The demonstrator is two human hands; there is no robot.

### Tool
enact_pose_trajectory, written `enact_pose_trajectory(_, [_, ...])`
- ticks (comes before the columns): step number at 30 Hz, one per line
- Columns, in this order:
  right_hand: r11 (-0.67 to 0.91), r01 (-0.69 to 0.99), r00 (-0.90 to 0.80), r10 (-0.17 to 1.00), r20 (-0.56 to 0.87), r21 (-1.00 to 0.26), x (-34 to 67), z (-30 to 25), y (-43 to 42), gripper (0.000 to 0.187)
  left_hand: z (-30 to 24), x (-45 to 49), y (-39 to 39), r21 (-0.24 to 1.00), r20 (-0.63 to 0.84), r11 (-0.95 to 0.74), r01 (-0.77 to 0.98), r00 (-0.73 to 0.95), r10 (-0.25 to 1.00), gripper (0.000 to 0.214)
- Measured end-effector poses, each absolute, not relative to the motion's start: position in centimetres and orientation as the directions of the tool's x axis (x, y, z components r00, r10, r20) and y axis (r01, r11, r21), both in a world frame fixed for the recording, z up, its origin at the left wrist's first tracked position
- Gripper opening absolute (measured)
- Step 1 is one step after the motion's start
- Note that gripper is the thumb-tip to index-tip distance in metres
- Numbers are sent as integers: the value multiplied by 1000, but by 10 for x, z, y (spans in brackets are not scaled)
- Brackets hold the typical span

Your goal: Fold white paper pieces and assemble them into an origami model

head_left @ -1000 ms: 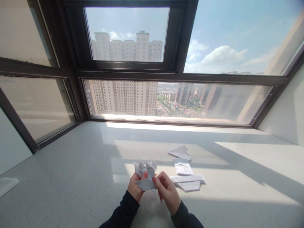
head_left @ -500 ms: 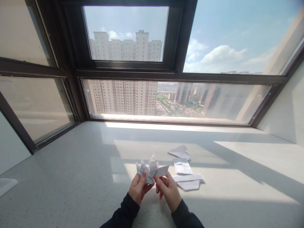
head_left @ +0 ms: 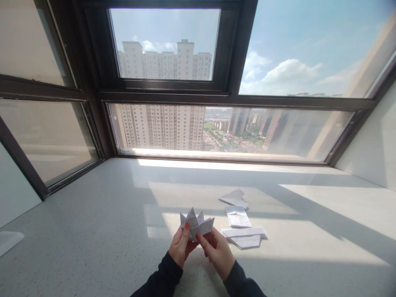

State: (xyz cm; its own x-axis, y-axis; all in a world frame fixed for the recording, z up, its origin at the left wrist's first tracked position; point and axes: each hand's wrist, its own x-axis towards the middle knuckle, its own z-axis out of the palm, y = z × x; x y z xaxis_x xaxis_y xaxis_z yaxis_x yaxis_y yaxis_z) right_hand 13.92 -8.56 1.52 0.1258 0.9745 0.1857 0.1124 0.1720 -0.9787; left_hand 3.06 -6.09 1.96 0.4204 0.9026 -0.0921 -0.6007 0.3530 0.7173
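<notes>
A folded white paper origami (head_left: 194, 222) with several pointed flaps is held up between both hands, just above the pale speckled sill. My left hand (head_left: 180, 246) grips its left side, thumb on the front face and fingers behind. On the lower right, my right hand (head_left: 217, 249) pinches it with the thumb in front; the other fingers are partly hidden behind the paper. To the right lie three more folded papers: a pointed folded piece (head_left: 234, 198), a square folded piece (head_left: 238, 216) and a long boat-like folded piece (head_left: 246, 238).
The speckled white sill (head_left: 102, 231) runs up to dark window frames (head_left: 222, 160). A white object (head_left: 10, 242) shows at the left edge, only partly in view. A white wall (head_left: 368, 140) bounds the right side. Bands of sun and shadow cross the surface.
The origami's flaps have shifted; its points stand closer together and its right flap no longer reaches as far out. My right hand has moved slightly left with its thumb on the front.
</notes>
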Motion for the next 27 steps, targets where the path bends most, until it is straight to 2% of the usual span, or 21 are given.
enact_pose_trajectory(5, [176,155,104,976,193,-972,141,11,-85,36,17,30,-61,748,-86,357,-559,452,888,45])
enact_pose_trajectory(12, [169,177,89,978,186,-970,142,6,-84,33,15,34,-63,752,-65,318,-577,416,907,44])
enact_pose_trajectory(20, [150,109,58,986,156,-983,137,6,-85,33,11,38,-63,757,-61,283,-589,368,928,54])
enact_pose_trajectory(27, [155,99,60,985,162,-983,136,7,-86,33,11,35,-61,787,-23,271,-555,412,911,52])
